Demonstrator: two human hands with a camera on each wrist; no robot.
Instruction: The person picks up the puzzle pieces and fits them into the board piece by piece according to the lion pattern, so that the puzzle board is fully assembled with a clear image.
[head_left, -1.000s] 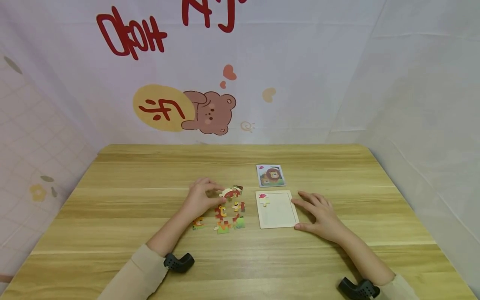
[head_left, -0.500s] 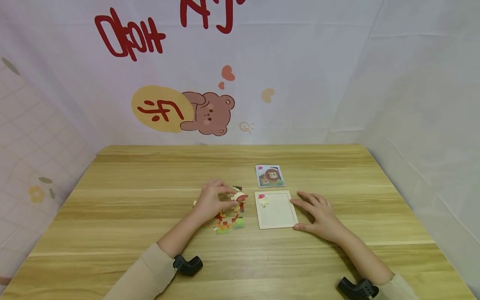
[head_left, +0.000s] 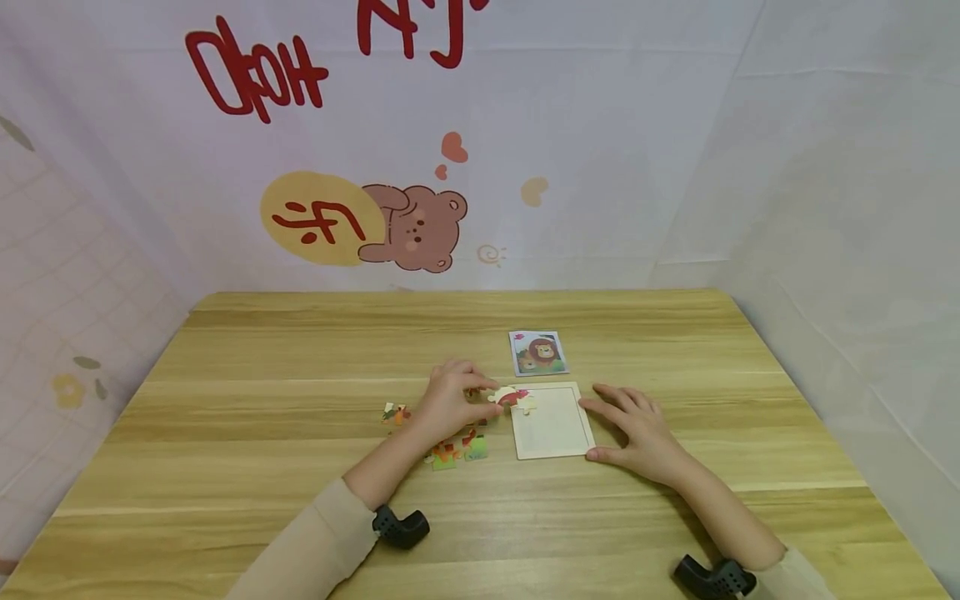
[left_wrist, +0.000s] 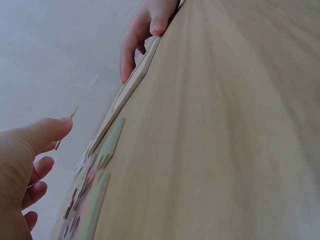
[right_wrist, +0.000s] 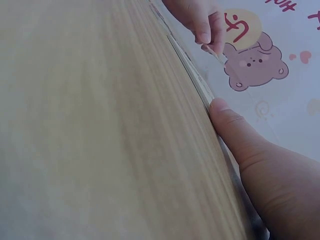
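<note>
Wooden bench (head_left: 300, 350): left grip (head_left: 452, 402) pinches a puzzle piece (head_left: 508, 397) that, lowered askew, might dislodge the corner piece (head_left: 528, 403); right grip (head_left: 633, 429), fingers apart, apparently touches the tray (head_left: 557, 423).

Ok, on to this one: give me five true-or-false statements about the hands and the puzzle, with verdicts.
1. The left hand pinches a puzzle piece. True.
2. The right hand touches the tray. True.
3. The tray is full of pieces. False: most of it is bare.
4. The card beyond the tray shows a lion. True.
5. The loose pieces lie right of the tray. False: they lie to its left.
</note>
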